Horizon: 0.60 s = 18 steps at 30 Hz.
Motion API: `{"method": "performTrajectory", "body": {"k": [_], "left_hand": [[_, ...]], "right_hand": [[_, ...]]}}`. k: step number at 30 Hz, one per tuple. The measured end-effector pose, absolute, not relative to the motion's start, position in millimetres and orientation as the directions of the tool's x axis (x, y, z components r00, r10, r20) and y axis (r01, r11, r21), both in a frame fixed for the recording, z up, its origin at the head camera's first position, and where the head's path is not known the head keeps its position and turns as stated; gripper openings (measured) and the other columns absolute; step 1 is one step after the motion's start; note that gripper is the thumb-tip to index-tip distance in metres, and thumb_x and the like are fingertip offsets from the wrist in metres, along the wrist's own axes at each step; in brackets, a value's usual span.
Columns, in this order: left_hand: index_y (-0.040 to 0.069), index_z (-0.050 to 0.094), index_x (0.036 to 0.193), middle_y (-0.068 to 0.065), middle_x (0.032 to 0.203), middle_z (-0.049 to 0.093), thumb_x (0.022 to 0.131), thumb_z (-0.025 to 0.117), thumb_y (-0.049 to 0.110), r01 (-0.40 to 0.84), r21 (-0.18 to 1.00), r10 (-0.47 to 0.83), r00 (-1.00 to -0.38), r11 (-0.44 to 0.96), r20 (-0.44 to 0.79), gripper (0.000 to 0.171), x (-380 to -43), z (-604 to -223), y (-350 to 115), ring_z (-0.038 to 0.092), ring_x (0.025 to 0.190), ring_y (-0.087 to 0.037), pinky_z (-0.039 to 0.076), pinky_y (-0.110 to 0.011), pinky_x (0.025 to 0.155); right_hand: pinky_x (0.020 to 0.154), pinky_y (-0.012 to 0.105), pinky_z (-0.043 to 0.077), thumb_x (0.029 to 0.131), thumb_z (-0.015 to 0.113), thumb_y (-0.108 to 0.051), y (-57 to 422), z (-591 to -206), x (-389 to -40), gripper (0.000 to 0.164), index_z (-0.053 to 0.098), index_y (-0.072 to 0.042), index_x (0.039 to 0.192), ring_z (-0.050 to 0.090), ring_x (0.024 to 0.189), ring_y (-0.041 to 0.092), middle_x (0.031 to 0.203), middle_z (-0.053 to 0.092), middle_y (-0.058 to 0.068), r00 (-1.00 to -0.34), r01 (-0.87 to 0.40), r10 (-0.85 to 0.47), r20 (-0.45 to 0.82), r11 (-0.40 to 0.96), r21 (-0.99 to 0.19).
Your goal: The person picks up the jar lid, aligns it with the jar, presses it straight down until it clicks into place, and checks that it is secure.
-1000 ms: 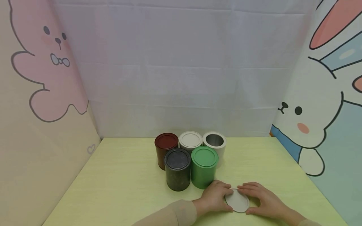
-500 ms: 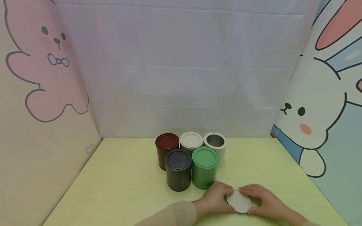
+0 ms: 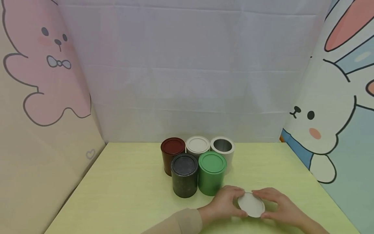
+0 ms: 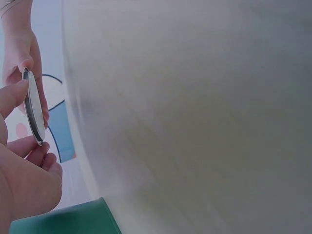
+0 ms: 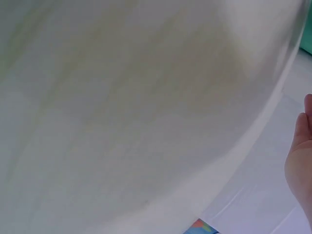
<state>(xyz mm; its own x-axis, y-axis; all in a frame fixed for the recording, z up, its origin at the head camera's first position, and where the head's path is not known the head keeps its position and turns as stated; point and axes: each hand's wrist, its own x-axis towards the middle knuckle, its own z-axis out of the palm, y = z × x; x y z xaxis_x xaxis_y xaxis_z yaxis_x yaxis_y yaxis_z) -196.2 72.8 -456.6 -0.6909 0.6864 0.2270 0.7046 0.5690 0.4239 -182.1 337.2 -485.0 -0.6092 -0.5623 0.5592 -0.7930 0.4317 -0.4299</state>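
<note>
A round white lid (image 3: 251, 205) is held between both hands at the front right of the table in the head view. My left hand (image 3: 226, 203) pinches its left edge with thumb and fingers. On the opposite edge, the thumb and fingers of my right hand (image 3: 280, 208) grip it too. The left wrist view shows the lid (image 4: 35, 105) edge-on, raised off the tabletop. A green can (image 3: 212, 178) stands just behind my left hand. Only part of the right hand (image 5: 301, 161) enters the right wrist view, where the lid is out of sight.
Beside the green can stands a black can (image 3: 184, 182). Behind them are a dark red can (image 3: 168, 162), a white lidded can (image 3: 198, 144) and a white can without a lid (image 3: 229, 159). Cloth walls enclose the yellow table (image 3: 122, 195) at back and sides.
Both hands have shifted slightly right and away from me with the lid. The lid has risen off the table and tilted a little. The cans have stayed in place.
</note>
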Motion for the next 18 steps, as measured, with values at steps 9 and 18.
{"method": "performTrajectory", "body": {"k": [9, 18], "left_hand": [[0.006, 0.065, 0.131, 0.002, 0.129, 0.064, 0.075, 0.088, 0.030, 0.673, 0.556, 0.639, -0.709, 0.488, 0.297, 0.065, -196.8, -438.0, 76.5, 0.054, 0.120, -0.009, 0.039, -0.020, 0.101], [0.007, 0.066, 0.130, 0.000, 0.129, 0.064, 0.075, 0.087, 0.027, 0.678, 0.570, 0.608, -0.712, 0.464, 0.351, 0.063, -198.0, -417.8, 77.3, 0.054, 0.121, -0.010, 0.039, -0.021, 0.102]], "right_hand": [[0.095, 0.011, 0.036, 0.068, 0.091, -0.019, 341.9, -457.5, -178.3, 0.069, 0.065, -0.008, 0.131, 0.049, 0.120, 0.002, 0.126, 0.064, 0.001, -0.650, -0.760, -0.546, 0.529, 0.445, -0.474], [0.098, 0.011, 0.032, 0.065, 0.091, -0.008, 341.1, -438.1, -179.6, 0.073, 0.062, -0.003, 0.132, 0.046, 0.123, 0.005, 0.129, 0.061, 0.005, -0.625, -0.781, -0.529, 0.574, 0.435, -0.449]]}}
